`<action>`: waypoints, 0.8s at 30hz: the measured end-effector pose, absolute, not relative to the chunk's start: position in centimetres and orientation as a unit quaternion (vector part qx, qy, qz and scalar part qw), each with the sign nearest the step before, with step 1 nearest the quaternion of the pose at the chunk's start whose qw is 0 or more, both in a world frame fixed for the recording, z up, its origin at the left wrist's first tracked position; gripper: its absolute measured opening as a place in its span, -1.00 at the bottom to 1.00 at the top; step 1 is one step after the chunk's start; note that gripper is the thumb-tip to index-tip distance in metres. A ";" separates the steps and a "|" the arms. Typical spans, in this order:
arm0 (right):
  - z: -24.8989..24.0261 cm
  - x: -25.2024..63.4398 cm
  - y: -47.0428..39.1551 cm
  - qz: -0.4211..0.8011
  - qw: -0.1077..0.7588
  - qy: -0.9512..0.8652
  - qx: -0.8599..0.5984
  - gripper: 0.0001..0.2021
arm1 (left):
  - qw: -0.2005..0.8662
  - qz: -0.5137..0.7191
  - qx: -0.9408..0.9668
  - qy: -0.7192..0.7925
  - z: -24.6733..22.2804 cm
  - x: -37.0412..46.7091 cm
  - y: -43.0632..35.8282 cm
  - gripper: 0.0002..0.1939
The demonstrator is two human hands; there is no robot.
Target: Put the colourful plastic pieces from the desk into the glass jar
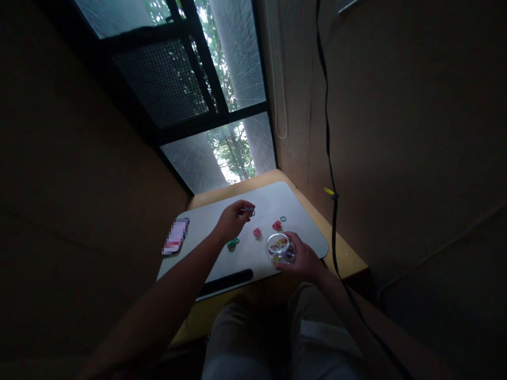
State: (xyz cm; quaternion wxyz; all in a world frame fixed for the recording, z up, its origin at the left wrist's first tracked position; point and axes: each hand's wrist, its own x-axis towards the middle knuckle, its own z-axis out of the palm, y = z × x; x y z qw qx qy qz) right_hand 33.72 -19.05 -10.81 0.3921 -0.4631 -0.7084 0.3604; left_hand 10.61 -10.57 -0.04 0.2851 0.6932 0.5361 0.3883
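Note:
My left hand [234,217] is over the middle of the white board, its fingers pinched on a small blue-grey band [249,210]. My right hand [301,258] is wrapped round the side of a clear round jar [277,252], which has several coloured bands inside and an open top. Below my left hand lies a green bunch of bands [233,244]. A pink bunch [257,233] sits between my hands, and a red bunch [277,225] is just behind the jar. A single grey-green band [283,218] lies flat beyond the red bunch.
The white lap-desk board [214,227] rests on a yellowish wooden surface [350,258] below a window. A phone [176,236] lies at its left edge, and a dark slot [225,282] runs along its front. A black cable [328,132] hangs down the right side past my right arm.

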 end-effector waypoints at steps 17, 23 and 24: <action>-11.2 29.4 -19.4 0.377 0.393 -0.724 -0.423 -0.18 | 0.373 0.393 0.664 0.516 -0.9 9.8 -18.8 -0.80; -11.6 29.6 -19.1 0.386 0.403 -0.716 -0.420 -0.17 | 0.343 0.364 0.694 0.519 -1.7 11.0 -18.7 -0.84; -11.7 29.6 -19.0 0.382 0.402 -0.717 -0.424 -0.17 | 0.333 0.358 0.702 0.518 -1.7 11.1 -18.7 -0.84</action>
